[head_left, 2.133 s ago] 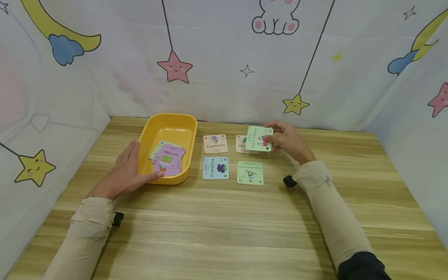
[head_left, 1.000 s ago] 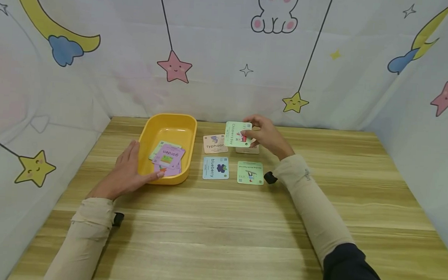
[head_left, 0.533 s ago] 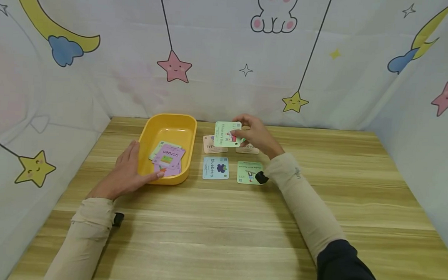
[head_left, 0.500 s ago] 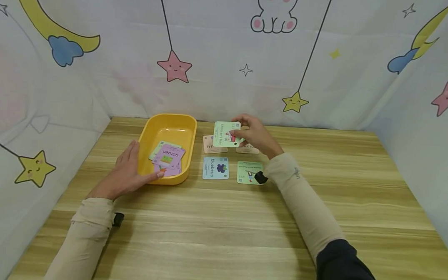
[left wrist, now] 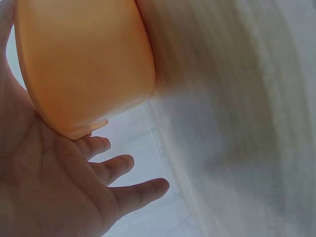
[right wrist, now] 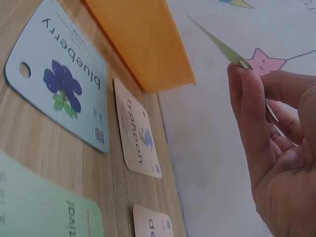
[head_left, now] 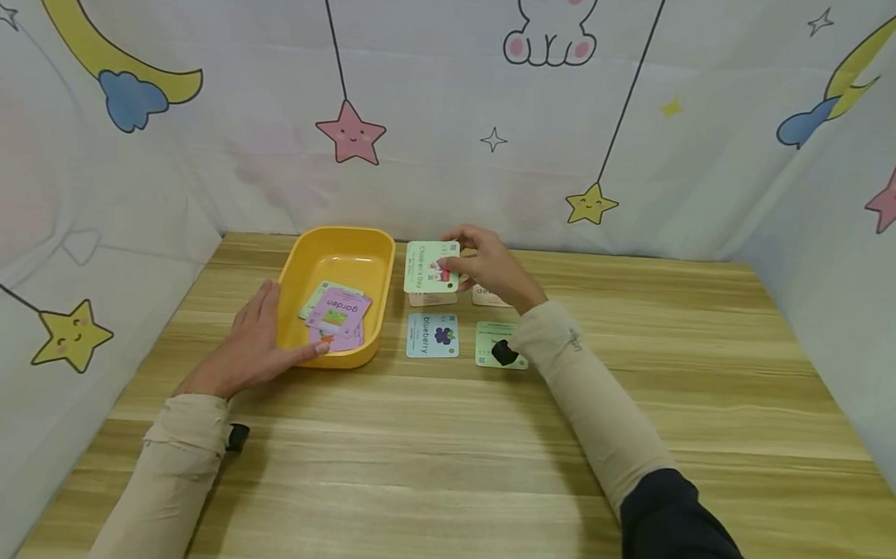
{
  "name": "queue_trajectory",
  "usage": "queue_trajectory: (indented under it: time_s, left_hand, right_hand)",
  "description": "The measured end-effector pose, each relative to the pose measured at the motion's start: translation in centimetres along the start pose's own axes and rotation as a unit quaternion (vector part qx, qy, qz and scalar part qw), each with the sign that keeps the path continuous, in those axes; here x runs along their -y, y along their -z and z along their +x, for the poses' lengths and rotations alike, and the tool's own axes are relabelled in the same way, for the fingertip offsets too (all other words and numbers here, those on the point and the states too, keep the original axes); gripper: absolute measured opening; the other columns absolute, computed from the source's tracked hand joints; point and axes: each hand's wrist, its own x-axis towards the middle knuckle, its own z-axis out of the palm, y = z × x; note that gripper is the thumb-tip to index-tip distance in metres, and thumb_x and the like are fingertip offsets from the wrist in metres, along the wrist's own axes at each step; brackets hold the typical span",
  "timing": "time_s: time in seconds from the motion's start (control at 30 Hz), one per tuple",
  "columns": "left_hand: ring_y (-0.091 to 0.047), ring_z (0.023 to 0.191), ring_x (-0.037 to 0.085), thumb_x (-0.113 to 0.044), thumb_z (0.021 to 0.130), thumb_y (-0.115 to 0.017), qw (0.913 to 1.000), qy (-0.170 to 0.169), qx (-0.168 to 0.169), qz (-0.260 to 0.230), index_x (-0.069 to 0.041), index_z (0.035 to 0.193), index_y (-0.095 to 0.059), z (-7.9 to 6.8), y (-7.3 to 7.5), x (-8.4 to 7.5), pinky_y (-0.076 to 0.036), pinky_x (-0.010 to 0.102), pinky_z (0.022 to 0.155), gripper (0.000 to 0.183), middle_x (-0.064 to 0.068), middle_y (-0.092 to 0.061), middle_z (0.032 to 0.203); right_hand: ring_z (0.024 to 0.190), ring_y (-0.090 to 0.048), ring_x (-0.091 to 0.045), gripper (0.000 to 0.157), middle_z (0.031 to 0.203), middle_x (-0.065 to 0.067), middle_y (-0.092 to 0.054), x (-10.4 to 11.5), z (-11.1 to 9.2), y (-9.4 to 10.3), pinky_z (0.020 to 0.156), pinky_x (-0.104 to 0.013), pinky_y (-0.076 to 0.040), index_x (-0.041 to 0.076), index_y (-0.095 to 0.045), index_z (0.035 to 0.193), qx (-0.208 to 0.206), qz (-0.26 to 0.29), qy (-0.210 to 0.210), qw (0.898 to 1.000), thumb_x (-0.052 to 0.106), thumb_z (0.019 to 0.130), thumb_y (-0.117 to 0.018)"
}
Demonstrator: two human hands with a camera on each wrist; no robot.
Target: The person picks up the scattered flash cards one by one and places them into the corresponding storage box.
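Left hand (head_left: 253,346), fingers straight, rests against yellow tray (head_left: 309,261) holding garden card (head_left: 337,310). Right hand (head_left: 486,264) pinches green card (head_left: 431,266) in the air at the tray's 3 o'clock, over typhoon card (right wrist: 138,136). Blueberry card (head_left: 432,335) lies toward 6 o'clock. Typhoon print is legible in the right wrist view only.

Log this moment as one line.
right hand: pinches green card above table cards | left hand: rests on yellow tray | tray holds cards
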Motion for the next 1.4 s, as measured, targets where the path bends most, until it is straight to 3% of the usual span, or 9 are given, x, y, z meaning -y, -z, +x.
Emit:
queue_trajectory:
  time_s: [0.3,0.53,0.87,1.4]
  left_hand:
    - [0.002,0.152,0.051,-0.076,0.082,-0.064,1.0000,0.007,0.000,-0.002,0.001,0.159,0.014,-0.1,0.0,0.0,-0.013,0.072,0.117,0.134,0.025,0.015,0.167]
    - [0.002,0.152,0.051,-0.074,0.083,-0.065,1.0000,0.002,-0.001,-0.006,0.002,0.159,0.012,-0.1,0.0,0.0,-0.012,0.071,0.118,0.133,0.026,0.013,0.167]
    - [0.000,0.152,0.051,-0.070,0.084,-0.067,0.9997,-0.016,-0.016,-0.002,0.004,0.159,0.010,-0.1,0.1,0.0,-0.008,0.069,0.120,0.130,0.029,0.008,0.166]
    - [0.000,0.152,0.051,-0.070,0.084,-0.067,0.9998,-0.012,-0.014,-0.003,0.002,0.159,0.011,-0.1,0.1,-0.1,-0.010,0.070,0.119,0.130,0.029,0.009,0.166]
  right_hand:
    - [0.083,-0.069,-0.027,0.033,0.110,-0.013,-0.062,0.8,0.8,-1.7,0.073,-0.055,-0.061,0.014,-0.062,0.128,0.006,-0.011,0.010,1.000,0.015,0.096,-0.072]
    - [0.084,-0.070,-0.029,0.033,0.110,-0.014,-0.062,1.2,1.2,-2.9,0.078,-0.064,-0.057,0.012,-0.062,0.127,0.013,0.001,0.010,1.000,0.013,0.096,-0.072]
    - [0.082,-0.070,-0.028,0.034,0.111,-0.013,-0.063,1.8,1.7,-4.3,0.080,-0.065,-0.056,0.012,-0.062,0.126,0.022,0.014,0.007,1.000,0.011,0.094,-0.073]
    - [0.081,-0.071,-0.026,0.035,0.112,-0.013,-0.062,2.1,2.4,-6.3,0.078,-0.062,-0.058,0.010,-0.061,0.126,0.030,0.006,-0.011,0.999,0.009,0.094,-0.074]
